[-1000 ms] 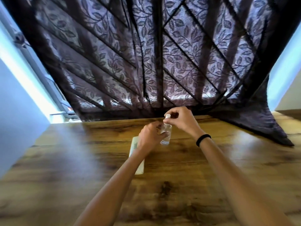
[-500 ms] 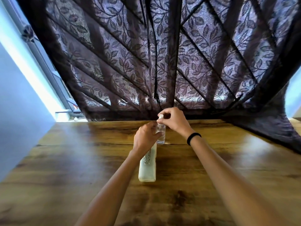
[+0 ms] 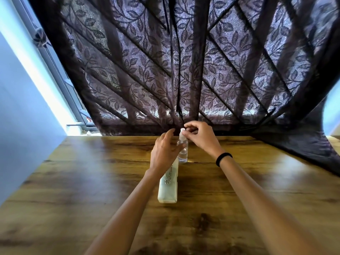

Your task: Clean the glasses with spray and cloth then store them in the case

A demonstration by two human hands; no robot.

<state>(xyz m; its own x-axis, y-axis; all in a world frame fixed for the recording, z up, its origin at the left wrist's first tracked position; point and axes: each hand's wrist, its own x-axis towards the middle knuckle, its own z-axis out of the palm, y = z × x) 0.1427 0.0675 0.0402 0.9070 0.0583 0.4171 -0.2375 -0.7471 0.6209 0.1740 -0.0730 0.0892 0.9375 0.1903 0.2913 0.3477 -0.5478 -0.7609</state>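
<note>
Head view, centre frame: your right hand (image 3: 200,136) pinches the white top of the small clear plastic spray bottle (image 3: 183,153), which stands upright on the glossy wood table (image 3: 92,181). Your left hand (image 3: 163,153) is loose-fingered beside it, gripping nothing. I'd steady the slick body before twisting. The smooth, pale, oblong case (image 3: 168,190) lies just below.
</note>
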